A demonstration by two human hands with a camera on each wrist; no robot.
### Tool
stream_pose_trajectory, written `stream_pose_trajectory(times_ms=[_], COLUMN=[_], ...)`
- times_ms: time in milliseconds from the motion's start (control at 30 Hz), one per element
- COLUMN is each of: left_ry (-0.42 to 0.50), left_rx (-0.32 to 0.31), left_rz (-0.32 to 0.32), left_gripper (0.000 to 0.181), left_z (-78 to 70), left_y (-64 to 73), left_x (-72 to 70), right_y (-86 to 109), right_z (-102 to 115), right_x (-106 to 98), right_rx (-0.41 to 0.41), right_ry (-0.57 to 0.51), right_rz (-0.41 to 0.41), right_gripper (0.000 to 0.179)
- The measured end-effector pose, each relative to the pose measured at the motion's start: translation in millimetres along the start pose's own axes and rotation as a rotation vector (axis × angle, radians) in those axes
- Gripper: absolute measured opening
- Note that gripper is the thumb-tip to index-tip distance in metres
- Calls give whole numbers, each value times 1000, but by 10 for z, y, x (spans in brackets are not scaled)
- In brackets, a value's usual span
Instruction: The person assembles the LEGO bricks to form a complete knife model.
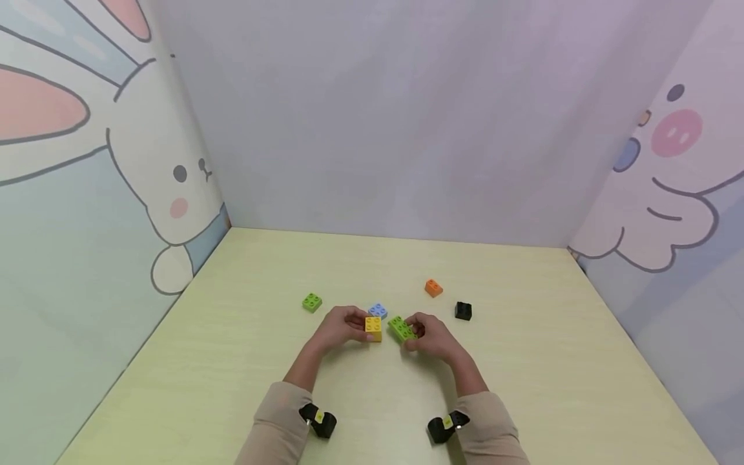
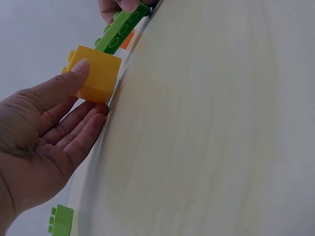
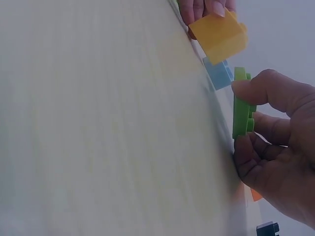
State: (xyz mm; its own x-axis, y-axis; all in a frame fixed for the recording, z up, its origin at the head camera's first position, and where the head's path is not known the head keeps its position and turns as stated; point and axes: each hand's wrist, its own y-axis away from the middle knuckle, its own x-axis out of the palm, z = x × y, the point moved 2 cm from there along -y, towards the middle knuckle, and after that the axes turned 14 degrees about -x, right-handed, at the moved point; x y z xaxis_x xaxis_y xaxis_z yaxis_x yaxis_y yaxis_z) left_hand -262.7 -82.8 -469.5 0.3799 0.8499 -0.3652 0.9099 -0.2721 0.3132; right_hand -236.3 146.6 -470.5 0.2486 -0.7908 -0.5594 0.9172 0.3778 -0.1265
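My left hand point(image 1: 341, 329) pinches a yellow toy building brick point(image 1: 374, 329) between thumb and fingers, its studs facing up. To its right, my right hand point(image 1: 431, 336) holds a longer, flat green brick point(image 1: 402, 329) by its sides, tilted at an angle. A small gap separates the two held bricks in the head view. Just behind them on the table lies a light blue brick point(image 1: 378, 310), partly hidden by the yellow one. In the right wrist view, the thumb presses on the green brick point(image 3: 241, 113) and the yellow brick point(image 3: 219, 37) is above it.
On the pale wooden table point(image 1: 523, 361) lie a small green brick point(image 1: 312, 302) at the left, an orange brick point(image 1: 433, 288) farther back and a black brick point(image 1: 463, 310) at the right. Cloth panels with cartoon animals stand along the sides, and a plain panel point(image 1: 372, 116) at the back.
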Motion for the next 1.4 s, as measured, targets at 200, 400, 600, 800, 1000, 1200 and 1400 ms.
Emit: stream_pose_trajectory(times_ms=[200, 400, 600, 800, 1000, 1200, 1400], left_ry=[-5, -12, -8, -17, -31, -29, -27], left_rx=[-3, 15, 14, 11, 4, 15, 14], left_rz=[16, 15, 16, 17, 19, 28, 37], left_gripper=[38, 39, 39, 40, 40, 39, 42], left_z=[27, 61, 53, 38, 45, 28, 14], left_y=[-11, -33, -41, -50, -50, -48, -56], left_x=[23, 44, 57, 66, 62, 54, 53], right_y=[21, 45, 53, 29, -33, -61, -68], right_z=[11, 21, 45, 99, 128, 239, 346], right_x=[18, 6, -30, -59, -37, -37, -19], right_rx=[-24, -18, -30, -82, -100, -162, -256], right_ry=[-12, 13, -7, -46, -70, -60, -52], right_rz=[-17, -52, -82, -99, -53, -30, 0], right_gripper=[40, 40, 38, 38, 38, 37, 35])
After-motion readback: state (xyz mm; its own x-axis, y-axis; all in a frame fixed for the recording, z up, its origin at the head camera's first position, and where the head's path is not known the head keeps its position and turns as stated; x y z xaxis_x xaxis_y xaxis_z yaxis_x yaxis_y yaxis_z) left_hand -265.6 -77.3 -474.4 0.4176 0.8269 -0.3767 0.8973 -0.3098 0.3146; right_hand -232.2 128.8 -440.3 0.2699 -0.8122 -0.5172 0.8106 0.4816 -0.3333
